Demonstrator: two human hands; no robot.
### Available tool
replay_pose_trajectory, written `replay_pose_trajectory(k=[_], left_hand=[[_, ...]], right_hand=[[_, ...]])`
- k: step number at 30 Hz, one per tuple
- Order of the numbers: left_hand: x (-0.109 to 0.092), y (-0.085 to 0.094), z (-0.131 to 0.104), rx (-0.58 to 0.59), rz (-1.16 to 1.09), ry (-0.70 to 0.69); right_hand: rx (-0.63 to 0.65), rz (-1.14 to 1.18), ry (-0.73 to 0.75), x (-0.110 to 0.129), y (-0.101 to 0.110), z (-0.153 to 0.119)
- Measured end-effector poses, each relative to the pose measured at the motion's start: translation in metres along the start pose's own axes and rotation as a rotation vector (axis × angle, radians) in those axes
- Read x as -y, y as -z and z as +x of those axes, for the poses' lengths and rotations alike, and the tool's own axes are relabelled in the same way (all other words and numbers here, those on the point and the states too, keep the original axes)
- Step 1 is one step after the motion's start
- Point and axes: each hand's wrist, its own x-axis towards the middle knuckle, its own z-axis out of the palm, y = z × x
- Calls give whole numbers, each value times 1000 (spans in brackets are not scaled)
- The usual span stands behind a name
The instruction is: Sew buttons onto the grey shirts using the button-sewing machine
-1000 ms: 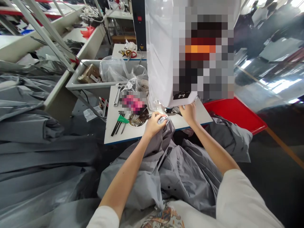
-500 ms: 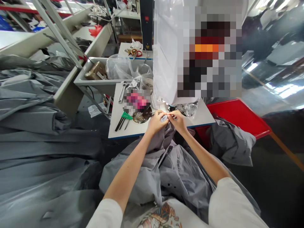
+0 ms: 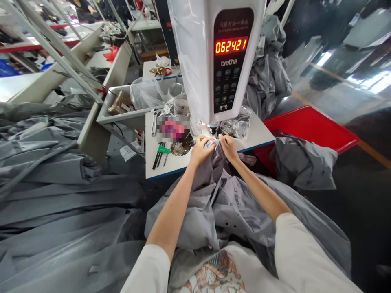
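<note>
Grey fabric (image 3: 210, 171) runs from my lap up to the front edge of the small white table (image 3: 180, 162). My left hand (image 3: 201, 150) pinches the fabric's upper end, with a small pale piece showing by its fingers. Close on its right, my right hand (image 3: 227, 146) has its fingers closed at the fabric's edge; the two hands are slightly apart. Both are just below the head of a white machine (image 3: 198, 61), whose dark panel (image 3: 233, 61) shows red digits.
Left on the table lie green-held hex keys (image 3: 164, 149), a wrench (image 3: 154, 122) and a blurred pink item (image 3: 172, 128). A grey bin (image 3: 119, 116) stands behind. Red tray (image 3: 314, 126) at right; grey fabric heaps (image 3: 45, 162) at left.
The view has shifted, and the machine's panel is now readable. My right hand has moved slightly away from my left, with which it was touching fingertips.
</note>
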Motion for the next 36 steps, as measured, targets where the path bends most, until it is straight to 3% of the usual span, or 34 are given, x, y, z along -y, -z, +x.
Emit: replay_pose_trajectory(k=[6,24,36], left_hand=[[0,-1,0,-9,11,6],[1,-3,0,-40,2,-28],[1,-2,2,-11,-24,31]], right_hand=[[82,-334,3,5,-3,-5],[96,-348,21,3,-3,-5],[147,-361,1,3,-1,-2]])
